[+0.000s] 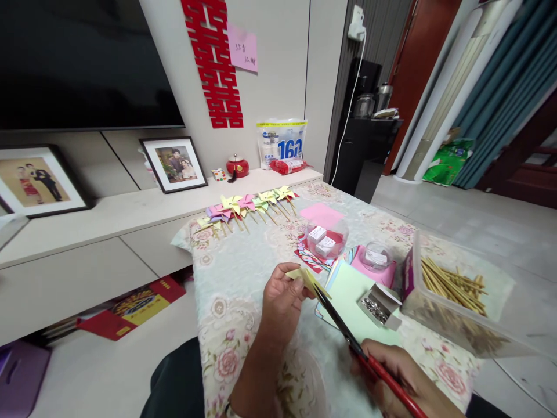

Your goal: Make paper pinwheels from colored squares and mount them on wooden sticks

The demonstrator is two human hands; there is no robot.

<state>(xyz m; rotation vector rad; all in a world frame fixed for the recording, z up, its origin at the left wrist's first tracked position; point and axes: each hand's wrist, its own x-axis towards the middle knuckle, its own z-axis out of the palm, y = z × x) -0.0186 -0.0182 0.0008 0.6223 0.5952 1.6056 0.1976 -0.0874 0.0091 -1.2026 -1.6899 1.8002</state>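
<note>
Pinwheels are lying finished; my left hand is pinching paper, right hand gripping scissors; sticks are lying bare.

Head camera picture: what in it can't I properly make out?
All in the head view:
Yellow paper: partly hidden by the left hand.
Scissors: handles partly covered by the right hand.
Sticks: lower parts blurred by the plastic box wall.
Television: cut off by the top and left edges.
Small white boxes: print too small to read.
</note>
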